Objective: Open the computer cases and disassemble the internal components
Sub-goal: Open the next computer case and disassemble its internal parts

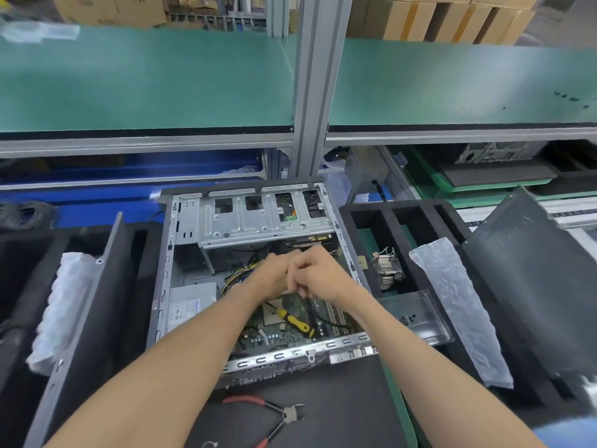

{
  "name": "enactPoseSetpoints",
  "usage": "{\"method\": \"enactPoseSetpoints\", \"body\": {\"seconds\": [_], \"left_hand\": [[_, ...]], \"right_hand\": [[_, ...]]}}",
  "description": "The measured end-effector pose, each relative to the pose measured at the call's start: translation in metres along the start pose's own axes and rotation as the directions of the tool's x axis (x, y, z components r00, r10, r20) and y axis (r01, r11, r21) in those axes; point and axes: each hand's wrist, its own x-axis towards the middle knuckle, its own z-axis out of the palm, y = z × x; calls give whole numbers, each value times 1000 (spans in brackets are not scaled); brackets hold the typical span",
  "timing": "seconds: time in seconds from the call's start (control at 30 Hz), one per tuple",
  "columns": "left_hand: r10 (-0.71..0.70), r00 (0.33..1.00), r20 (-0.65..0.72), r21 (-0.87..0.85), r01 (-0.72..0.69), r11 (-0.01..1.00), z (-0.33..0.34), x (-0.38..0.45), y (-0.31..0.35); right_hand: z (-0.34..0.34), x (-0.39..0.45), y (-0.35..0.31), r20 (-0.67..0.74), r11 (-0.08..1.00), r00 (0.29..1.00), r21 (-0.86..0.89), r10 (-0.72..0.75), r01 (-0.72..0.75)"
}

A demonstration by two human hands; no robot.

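Now, going from left to right: well off to the left of my fingers a grey side panel [97, 305] leans in black foam, so the computer case [252, 279] is already open and lies flat right under my hands. Just left of my left hand [273, 276] sit the power supply [190, 302] and a bundle of yellow and black cables [239, 276]. Both hands meet over the middle of the case, fingers curled tight together; my right hand [318, 273] seems to pinch thin dark wires that trail down toward me, though what my left fingers hold I cannot tell. Below my fingers a yellow-handled screwdriver [294, 321] rests on the motherboard [290, 334]. Nearer me, outside the case, red-handled cutters [274, 415] lie on the mat. Right of my fingers a heatsink [387, 270] sits in a foam tray.

To do this well, I judge I should grip the connector body rather than the wires, steady the board side with the other hand, and pull straight out.
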Motion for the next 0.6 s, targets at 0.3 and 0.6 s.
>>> {"method": "enactPoseSetpoints", "body": {"seconds": [0.3, 0.6], "left_hand": [[-86, 960, 267, 258, 15, 966, -29, -6, -9], [10, 959, 284, 403, -130, 906, -63, 6, 1]], "right_hand": [[27, 11, 43, -209, 837, 962, -481, 178, -260], [73, 29, 31, 93, 607, 971, -792, 222, -63]]}}
